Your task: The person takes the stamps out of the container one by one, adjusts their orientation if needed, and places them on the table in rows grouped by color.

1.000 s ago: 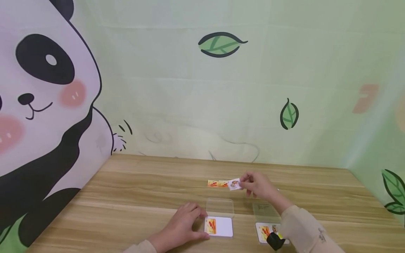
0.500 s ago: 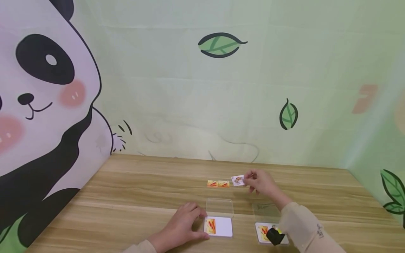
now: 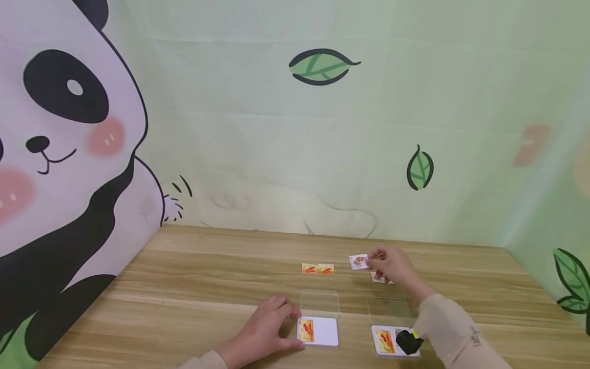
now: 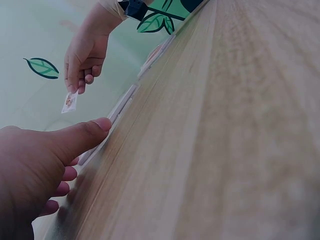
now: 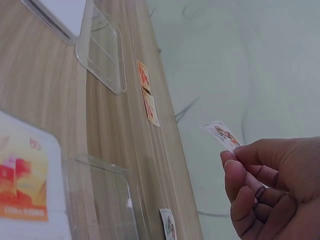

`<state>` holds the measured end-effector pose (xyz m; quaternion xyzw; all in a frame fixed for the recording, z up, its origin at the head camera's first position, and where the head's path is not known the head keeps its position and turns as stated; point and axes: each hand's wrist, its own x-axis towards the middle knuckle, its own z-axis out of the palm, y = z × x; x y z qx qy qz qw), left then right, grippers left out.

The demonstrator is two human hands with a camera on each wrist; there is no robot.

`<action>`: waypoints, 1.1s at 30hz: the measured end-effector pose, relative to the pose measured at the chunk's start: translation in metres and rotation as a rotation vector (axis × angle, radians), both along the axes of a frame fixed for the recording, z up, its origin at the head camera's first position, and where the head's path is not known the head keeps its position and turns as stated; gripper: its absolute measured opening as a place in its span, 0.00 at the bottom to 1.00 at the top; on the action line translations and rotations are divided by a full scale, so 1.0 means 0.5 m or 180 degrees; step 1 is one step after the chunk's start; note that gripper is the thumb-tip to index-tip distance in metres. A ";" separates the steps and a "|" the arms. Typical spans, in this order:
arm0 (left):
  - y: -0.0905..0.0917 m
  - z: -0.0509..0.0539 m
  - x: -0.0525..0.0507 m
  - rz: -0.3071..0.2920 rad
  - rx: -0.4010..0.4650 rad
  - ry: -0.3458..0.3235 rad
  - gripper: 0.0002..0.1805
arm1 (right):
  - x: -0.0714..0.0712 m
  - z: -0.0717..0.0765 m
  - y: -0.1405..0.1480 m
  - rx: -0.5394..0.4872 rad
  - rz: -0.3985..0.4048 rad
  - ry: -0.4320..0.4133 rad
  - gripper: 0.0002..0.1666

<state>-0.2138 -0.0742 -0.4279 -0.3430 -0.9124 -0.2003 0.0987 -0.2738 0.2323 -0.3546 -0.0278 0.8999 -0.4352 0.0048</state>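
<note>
My right hand (image 3: 392,266) pinches a small white postage stamp (image 3: 358,262) between thumb and forefinger, held above the table's far part. In the right wrist view the stamp (image 5: 222,134) shows a coloured picture, and the other fingers curl loosely. My left hand (image 3: 262,328) holds the left end of a flat white case (image 3: 327,332), thumb and fingers at its edges. An orange stamp (image 3: 306,330) lies on that case. Two orange stamps (image 3: 318,268) lie side by side farther back. Below the right hand, white stamps (image 3: 378,278) lie partly hidden.
A second white case (image 3: 376,344) lies at the right, bearing an orange stamp (image 3: 386,341); the wrist camera (image 3: 408,342) hides part of it. Clear lids (image 3: 319,303) lie open behind both cases. A printed backdrop (image 3: 258,154) stands behind the wooden table (image 3: 207,287).
My right hand has carried the white stamp rightward, away from the two orange stamps. White stamps beneath that hand now show more. The left hand stays on the case.
</note>
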 end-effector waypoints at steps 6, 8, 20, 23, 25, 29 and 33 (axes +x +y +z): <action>0.000 0.000 -0.001 -0.0004 0.0006 0.0001 0.28 | 0.003 0.002 0.018 0.0085 -0.0115 -0.0030 0.08; 0.000 -0.001 -0.002 -0.0001 0.0009 0.0001 0.28 | 0.005 0.001 0.024 0.0089 -0.0161 -0.0055 0.08; 0.001 -0.005 -0.003 0.0030 -0.0030 -0.0048 0.28 | 0.014 -0.009 0.070 0.0147 -0.0272 -0.0029 0.10; 0.001 -0.004 -0.003 0.0015 -0.0018 -0.0029 0.28 | 0.015 -0.012 0.084 0.0156 -0.0293 -0.0011 0.10; 0.001 -0.003 -0.002 0.0004 -0.0009 -0.0022 0.29 | 0.016 -0.015 0.092 0.0157 -0.0323 -0.0014 0.10; 0.000 -0.001 -0.002 -0.0017 0.0017 -0.0003 0.30 | 0.020 -0.018 0.107 0.0156 -0.0362 -0.0017 0.10; 0.000 -0.003 -0.003 -0.0007 0.0017 -0.0028 0.29 | 0.024 -0.021 0.120 0.0165 -0.0383 -0.0013 0.11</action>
